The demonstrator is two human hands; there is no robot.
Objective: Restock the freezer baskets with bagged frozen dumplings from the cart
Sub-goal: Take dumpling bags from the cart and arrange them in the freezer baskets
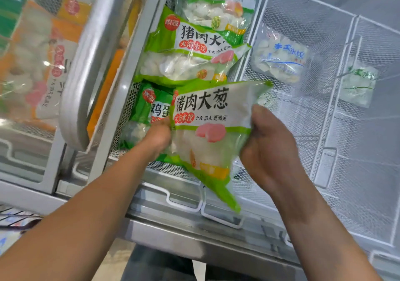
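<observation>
Head view: both forearms extended over freezer rim [194, 233]. Left hand [159, 136] and right hand [268, 148], fingers curled, gripping opposite edges of glossy green-and-white plastic bag [207, 129], tilted between the grips above white wire-mesh basket [307, 23]; lumpy dumplings visible through clear panel.

The held dumpling bag [211, 127] is green and white with black characters, a pink patch and yellow corner; the wire baskets [307, 18] are white mesh.
</observation>
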